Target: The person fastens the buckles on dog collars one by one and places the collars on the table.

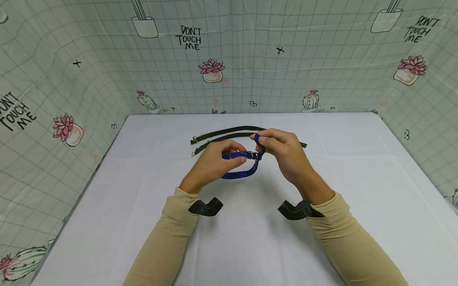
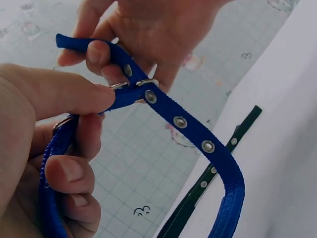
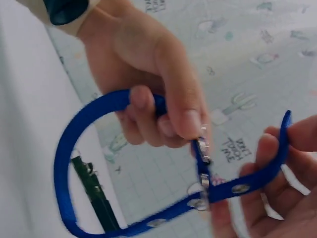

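Observation:
A blue pet collar (image 1: 240, 174), looped and raised above the table, spans both hands. My left hand (image 1: 211, 161) pinches it beside the metal buckle (image 3: 203, 183) between thumb and fingers, with part of the band running through the curled fingers. Through the buckle passes the strap's end, and metal-rimmed eyelets (image 2: 180, 122) dot the strap. My right hand (image 1: 288, 153) pinches the free tip (image 2: 69, 42) of the strap between thumb and fingers, beyond the buckle. The rest of the loop hangs below the hands.
Two dark green collars (image 1: 229, 130) with metal fittings lie side by side on the white table (image 1: 358, 190), just behind the hands; the right hand partly hides them. A printed grid cloth (image 1: 250, 59) stands around the table. Black wrist mounts (image 1: 206, 207) jut from both cuffs.

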`<control>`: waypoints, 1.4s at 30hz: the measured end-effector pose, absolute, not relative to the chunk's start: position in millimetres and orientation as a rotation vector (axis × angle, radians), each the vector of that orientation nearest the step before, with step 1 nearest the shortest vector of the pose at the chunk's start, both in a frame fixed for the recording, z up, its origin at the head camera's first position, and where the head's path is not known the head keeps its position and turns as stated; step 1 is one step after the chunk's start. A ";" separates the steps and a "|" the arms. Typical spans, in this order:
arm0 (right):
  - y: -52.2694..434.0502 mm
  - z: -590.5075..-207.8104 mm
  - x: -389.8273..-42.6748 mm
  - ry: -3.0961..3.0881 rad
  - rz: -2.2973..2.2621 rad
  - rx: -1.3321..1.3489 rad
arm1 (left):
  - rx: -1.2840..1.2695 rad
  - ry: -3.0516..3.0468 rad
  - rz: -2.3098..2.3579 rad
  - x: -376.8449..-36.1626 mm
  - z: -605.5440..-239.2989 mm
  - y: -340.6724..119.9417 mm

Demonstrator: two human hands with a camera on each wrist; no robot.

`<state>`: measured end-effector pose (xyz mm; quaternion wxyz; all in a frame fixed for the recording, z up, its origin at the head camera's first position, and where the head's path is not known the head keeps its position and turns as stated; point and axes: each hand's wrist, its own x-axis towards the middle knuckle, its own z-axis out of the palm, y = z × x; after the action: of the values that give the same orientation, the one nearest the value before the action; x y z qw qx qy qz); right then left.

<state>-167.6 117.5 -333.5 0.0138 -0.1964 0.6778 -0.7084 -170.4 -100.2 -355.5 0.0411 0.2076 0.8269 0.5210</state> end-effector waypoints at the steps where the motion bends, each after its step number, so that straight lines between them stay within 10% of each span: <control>1: 118.9 -332.5 -167.9 2.114 -2.187 -0.608 | 0.633 2.524 1.606 -170.5 -355.8 -100.2; 42: 139.9 -317.7 -167.3 2.190 -1.966 -0.687 | 0.847 2.471 1.822 -165.7 -368.7 -80.3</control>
<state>-167.3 139.9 -317.7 0.0598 -0.2269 0.7233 -0.6495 -165.7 -80.3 -368.7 -0.0214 0.2660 0.7757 0.5719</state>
